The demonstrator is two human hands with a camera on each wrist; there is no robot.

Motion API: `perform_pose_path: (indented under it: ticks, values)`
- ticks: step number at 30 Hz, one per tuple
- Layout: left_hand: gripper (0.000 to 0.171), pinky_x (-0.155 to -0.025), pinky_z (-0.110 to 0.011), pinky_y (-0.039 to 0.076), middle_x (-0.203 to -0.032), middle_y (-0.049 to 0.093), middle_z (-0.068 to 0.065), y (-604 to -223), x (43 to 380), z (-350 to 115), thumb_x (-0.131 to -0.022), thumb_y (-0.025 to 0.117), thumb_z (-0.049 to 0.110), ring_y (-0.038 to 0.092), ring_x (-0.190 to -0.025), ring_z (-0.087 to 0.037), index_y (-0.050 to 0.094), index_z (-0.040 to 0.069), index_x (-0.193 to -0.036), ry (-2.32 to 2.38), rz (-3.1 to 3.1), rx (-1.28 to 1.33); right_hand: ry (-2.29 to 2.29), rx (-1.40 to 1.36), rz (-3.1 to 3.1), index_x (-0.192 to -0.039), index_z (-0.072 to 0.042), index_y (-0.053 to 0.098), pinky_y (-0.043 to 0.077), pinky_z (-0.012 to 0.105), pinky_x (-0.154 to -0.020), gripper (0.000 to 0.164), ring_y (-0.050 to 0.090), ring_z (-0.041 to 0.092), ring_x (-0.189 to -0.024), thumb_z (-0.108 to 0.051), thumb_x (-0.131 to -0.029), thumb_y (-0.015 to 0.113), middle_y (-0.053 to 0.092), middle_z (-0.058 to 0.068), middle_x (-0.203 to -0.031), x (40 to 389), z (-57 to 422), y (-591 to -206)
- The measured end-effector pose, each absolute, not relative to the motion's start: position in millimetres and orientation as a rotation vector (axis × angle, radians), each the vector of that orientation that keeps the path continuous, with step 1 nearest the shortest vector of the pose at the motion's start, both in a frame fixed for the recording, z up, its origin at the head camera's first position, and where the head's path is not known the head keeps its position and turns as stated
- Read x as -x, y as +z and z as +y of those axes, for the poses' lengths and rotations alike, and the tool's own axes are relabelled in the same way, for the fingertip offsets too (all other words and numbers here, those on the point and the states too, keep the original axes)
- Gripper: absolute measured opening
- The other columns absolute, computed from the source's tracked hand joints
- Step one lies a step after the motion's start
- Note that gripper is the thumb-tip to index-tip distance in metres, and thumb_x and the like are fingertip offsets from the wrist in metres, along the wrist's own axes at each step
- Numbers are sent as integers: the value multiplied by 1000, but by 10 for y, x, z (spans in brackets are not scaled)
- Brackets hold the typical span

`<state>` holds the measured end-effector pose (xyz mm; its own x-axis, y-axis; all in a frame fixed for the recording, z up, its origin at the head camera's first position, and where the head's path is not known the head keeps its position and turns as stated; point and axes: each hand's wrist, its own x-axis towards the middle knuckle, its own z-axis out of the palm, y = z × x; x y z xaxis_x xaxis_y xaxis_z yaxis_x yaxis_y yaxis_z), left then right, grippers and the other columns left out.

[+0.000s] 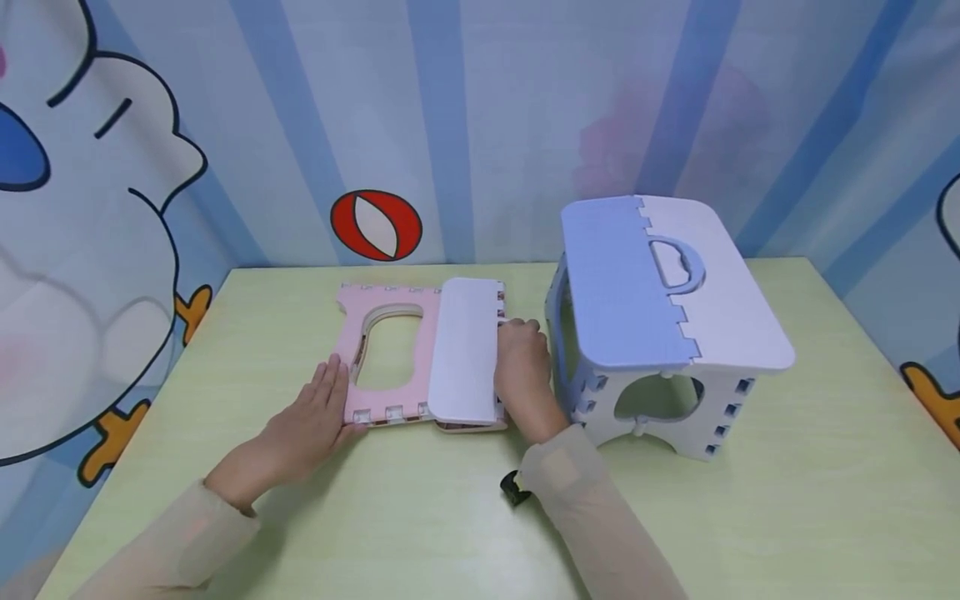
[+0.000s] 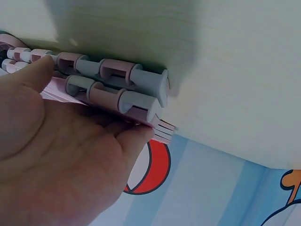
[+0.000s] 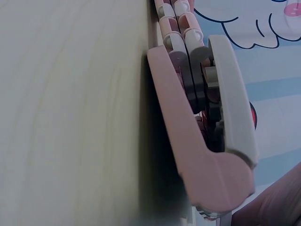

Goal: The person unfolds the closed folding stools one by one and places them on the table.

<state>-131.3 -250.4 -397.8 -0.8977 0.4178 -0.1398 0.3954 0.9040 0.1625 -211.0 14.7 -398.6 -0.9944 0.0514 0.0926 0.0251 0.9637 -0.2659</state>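
Note:
A pink and white folding stool (image 1: 465,350) lies folded down on the table, its pink leg panel (image 1: 424,358) with a large cut-out reaching out to the left. Along that panel's left edge my left hand (image 1: 311,408) presses with straight fingers. In the left wrist view the thumb of this left hand (image 2: 70,146) touches the hinge knuckles (image 2: 110,96); the other fingertips are hidden. My right hand (image 1: 522,362) grips the stool's right edge with curled fingers. The right wrist view shows pink and white seat halves (image 3: 202,160) folded at an angle, beside part of the right hand (image 3: 273,207).
Close to the right hand, a blue and white folding stool (image 1: 622,283) stands upright and unfolded, its carrying handle (image 1: 693,267) on top. The pale table (image 1: 420,508) ends at a striped cartoon backdrop (image 1: 517,125). A black object (image 1: 514,488) is at the right wrist.

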Motion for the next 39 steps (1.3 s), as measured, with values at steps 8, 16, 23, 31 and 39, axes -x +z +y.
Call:
perform_pose_path:
  ticks: [8, 16, 23, 31, 39]
  values:
    - [76, -112, -63, 23, -155, 7, -40, -4003, 1284, -2518, -105, 51, 28, 11, -143, -54, 14, -21, -148, 206, 2901, -597, 467, 94, -3023, -103, 13, 64, 58, 36, -68, 13, 64, 33, -87, 7, -92, 59, 60, 22, -94, 2125, 154, -3988]
    - [84, -113, -64, 18, -158, 1, -37, -4022, 1269, -2541, -104, 51, 38, 5, -145, -53, 9, -17, -151, 298, 2867, -547, 507, 80, -3013, -106, 12, 65, 58, 37, -72, 16, 62, 34, -91, 6, -92, 60, 60, 23, -99, 2104, 160, -3938]
    - [89, -113, -66, 13, -158, -8, -36, -4001, 1273, -2599, -104, 49, 44, -3, -145, -53, 2, -14, -153, 373, 2804, -531, 266, -123, -2919, -98, 5, 72, 53, 39, -81, 11, 60, 31, -91, 5, -87, 68, 67, 15, -93, 2063, 166, -3812]
    - [93, -113, -65, 11, -159, -10, -34, -3976, 1270, -2623, -103, 51, 46, -6, -145, -51, -1, -12, -153, 429, 2786, -512, 552, -103, -2777, -102, 7, 73, 54, 33, -79, 21, 62, 30, -93, 6, -95, 54, 71, 16, -97, 2062, 168, -3672]
    - [99, -113, -65, 14, -160, -10, -30, -3975, 1277, -2683, -100, 54, 50, -5, -147, -49, -5, -9, -155, 444, 2787, -508, 1181, -54, -2533, -119, 8, 67, 53, 41, -91, 26, 61, 36, -107, 6, -96, 56, 64, 24, -112, 2038, 164, -3544]
